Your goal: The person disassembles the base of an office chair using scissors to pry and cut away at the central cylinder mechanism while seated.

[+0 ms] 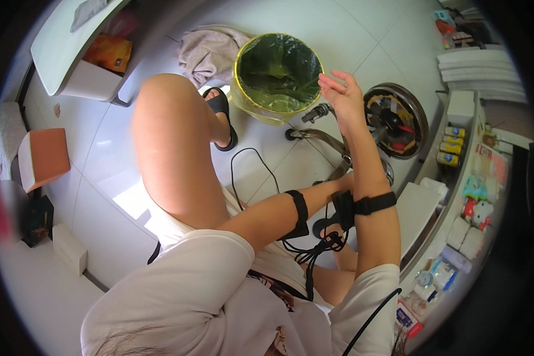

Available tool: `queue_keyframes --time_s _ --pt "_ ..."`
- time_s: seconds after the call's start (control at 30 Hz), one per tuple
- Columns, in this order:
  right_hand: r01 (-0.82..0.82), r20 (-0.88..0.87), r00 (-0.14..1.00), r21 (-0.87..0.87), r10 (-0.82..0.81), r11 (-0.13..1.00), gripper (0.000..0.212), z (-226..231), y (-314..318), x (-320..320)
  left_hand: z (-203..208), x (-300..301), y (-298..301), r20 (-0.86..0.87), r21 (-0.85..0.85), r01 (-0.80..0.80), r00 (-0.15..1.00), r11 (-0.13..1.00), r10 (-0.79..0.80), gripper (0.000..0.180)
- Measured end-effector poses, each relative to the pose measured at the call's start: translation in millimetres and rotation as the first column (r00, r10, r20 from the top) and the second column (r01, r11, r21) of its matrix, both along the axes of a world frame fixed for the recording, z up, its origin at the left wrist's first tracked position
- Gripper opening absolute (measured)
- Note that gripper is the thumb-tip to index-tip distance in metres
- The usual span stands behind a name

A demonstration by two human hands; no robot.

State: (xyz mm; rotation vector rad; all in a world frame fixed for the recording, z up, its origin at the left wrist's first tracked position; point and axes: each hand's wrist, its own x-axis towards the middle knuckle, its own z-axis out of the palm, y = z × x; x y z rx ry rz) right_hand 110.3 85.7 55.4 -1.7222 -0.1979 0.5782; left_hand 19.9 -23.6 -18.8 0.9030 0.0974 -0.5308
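My right hand (341,95) is raised beside a waste bin (238,95) with a yellow rim. Its fingers are spread apart and nothing shows in them. The fingertips overlap the bin's right rim; whether they touch it is unclear. A thin see-through bag (279,98) lines the bin, and something dark lies inside. My left forearm crosses beneath the right one, so just a sliver of my left hand (349,181) shows and its fingers are hidden. A metal stool base (320,137) with casters stands just below the right hand, next to a round dark-rimmed part (396,120).
A crumpled greyish cloth (210,54) lies behind the bin. Black cables (314,255) hang near my lap. On the right runs a shelf with yellow cans (451,145) and several small goods. An orange-and-white box (44,157) and a white cabinet (92,80) are on the left.
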Motion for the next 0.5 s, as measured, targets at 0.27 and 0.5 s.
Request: queue_keyframes --time_s 0.27,0.5 --pt "0.101 0.092 0.992 -0.231 -0.081 0.968 0.032 -22.1 41.2 12.8 -11.8 -1.0 -8.8 0.012 0.053 -0.077 0.997 0.996 0.077 0.039" --pt "0.12 0.292 0.954 -0.152 -0.072 0.981 0.029 18.1 -3.3 9.0 -19.3 -3.3 -18.6 -0.016 0.135 -0.09 0.996 0.987 0.093 0.046"
